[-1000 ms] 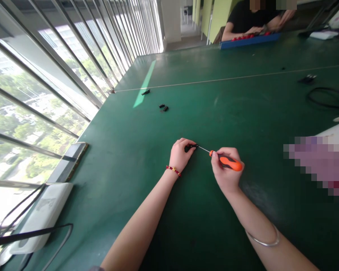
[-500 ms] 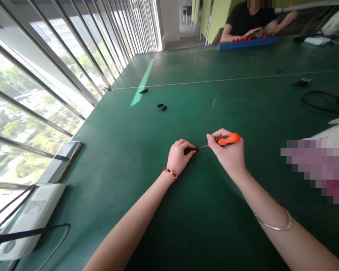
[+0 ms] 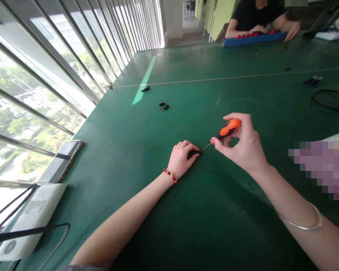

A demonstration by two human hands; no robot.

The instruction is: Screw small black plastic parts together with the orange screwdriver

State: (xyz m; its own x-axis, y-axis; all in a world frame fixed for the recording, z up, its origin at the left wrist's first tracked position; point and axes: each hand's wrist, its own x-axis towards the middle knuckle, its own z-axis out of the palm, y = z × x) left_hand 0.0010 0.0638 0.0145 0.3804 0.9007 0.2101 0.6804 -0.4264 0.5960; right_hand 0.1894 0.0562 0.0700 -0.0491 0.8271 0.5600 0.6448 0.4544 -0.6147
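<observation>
My left hand rests on the green table and pinches a small black part against the surface. My right hand grips a screwdriver with an orange and black handle, held tilted up to the right. Its thin metal shaft runs down-left and its tip meets the black part at my left fingertips. A red bead bracelet sits on my left wrist and a silver bangle on my right forearm.
Two small black parts and another black piece lie farther back. A black cable and small connector lie at the right. A white device with cords sits near left. A person works over a blue tray at the far end.
My right hand has lifted and tilted the screwdriver handle upward to the right while the tip stays on the black part. My left hand has stayed put.
</observation>
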